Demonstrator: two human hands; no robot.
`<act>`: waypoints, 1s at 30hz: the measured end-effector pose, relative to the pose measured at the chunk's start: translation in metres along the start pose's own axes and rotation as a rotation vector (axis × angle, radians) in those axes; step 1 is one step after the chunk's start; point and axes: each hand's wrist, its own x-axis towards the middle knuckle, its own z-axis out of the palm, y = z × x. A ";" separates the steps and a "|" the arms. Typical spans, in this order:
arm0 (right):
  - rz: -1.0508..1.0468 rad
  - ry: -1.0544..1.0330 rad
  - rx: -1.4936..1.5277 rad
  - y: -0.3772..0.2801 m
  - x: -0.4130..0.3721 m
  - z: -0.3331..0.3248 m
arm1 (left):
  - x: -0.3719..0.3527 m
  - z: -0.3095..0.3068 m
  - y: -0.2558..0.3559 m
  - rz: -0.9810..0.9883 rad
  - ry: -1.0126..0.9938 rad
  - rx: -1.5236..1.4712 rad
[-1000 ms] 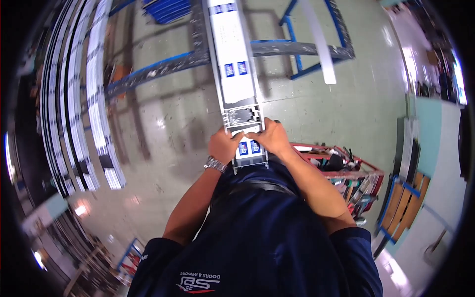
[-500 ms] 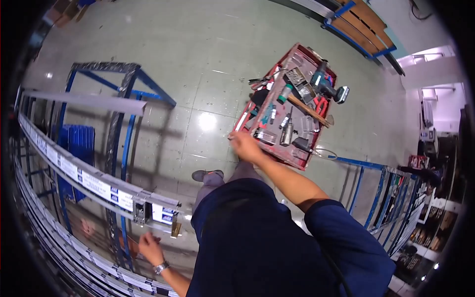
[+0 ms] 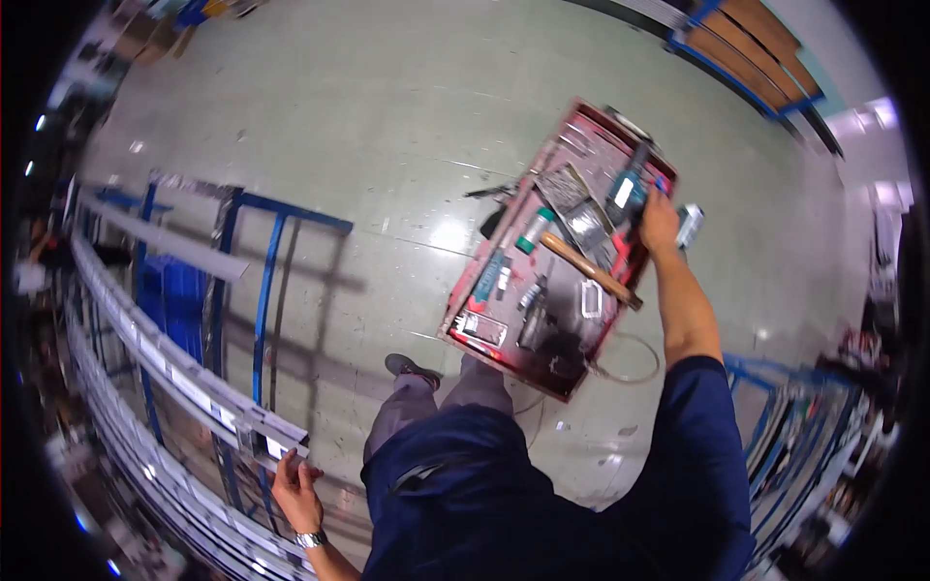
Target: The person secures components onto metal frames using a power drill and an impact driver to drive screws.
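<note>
My right hand (image 3: 661, 225) is closed round the grip of a teal and black cordless drill (image 3: 628, 190), between its body and its battery (image 3: 690, 223). The drill lies at the far right side of a red tool tray (image 3: 562, 385). Beside it in the tray are a wooden-handled hammer (image 3: 589, 269), an open box of small metal parts (image 3: 564, 189) and a green and white cylinder (image 3: 535, 230). At lower left, my left hand (image 3: 298, 494) is open, fingers apart, right at the end of a long metal profile (image 3: 194, 387).
Blue metal racks hold the long profiles on the left, with a blue crate (image 3: 174, 300) behind them. Another blue rack (image 3: 794, 407) stands at right. A cart with brown boards (image 3: 746, 53) is at the upper right. A loop of cable (image 3: 651, 358) hangs by the tray.
My right hand has moved from the near left corner of the tray to the drill at its far right. My left hand has come up against the profile's end. The view has shifted.
</note>
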 end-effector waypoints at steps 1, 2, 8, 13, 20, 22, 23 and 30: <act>-0.102 0.087 0.136 0.016 0.009 0.022 | -0.006 0.004 0.019 0.016 0.034 0.001; -0.006 -0.117 0.179 0.012 0.017 0.020 | -0.007 0.005 0.015 0.022 0.064 0.052; -0.109 -0.139 0.582 0.056 0.045 0.067 | -0.018 0.008 0.014 -0.091 0.069 0.077; -0.061 -0.107 0.360 0.042 0.028 -0.013 | -0.058 0.000 -0.055 -0.265 0.310 -0.029; -0.273 0.118 0.673 0.012 -0.006 -0.101 | -0.074 -0.011 -0.087 -0.361 0.599 -0.045; -0.324 0.094 0.852 -0.036 -0.036 -0.133 | -0.063 -0.011 -0.106 -0.394 0.588 -0.138; -0.348 0.083 0.942 -0.067 -0.060 -0.153 | -0.053 -0.012 -0.115 -0.340 0.624 -0.169; -0.456 -0.806 1.270 -0.342 -0.247 -0.298 | 0.038 -0.036 -0.188 -0.243 0.654 -0.330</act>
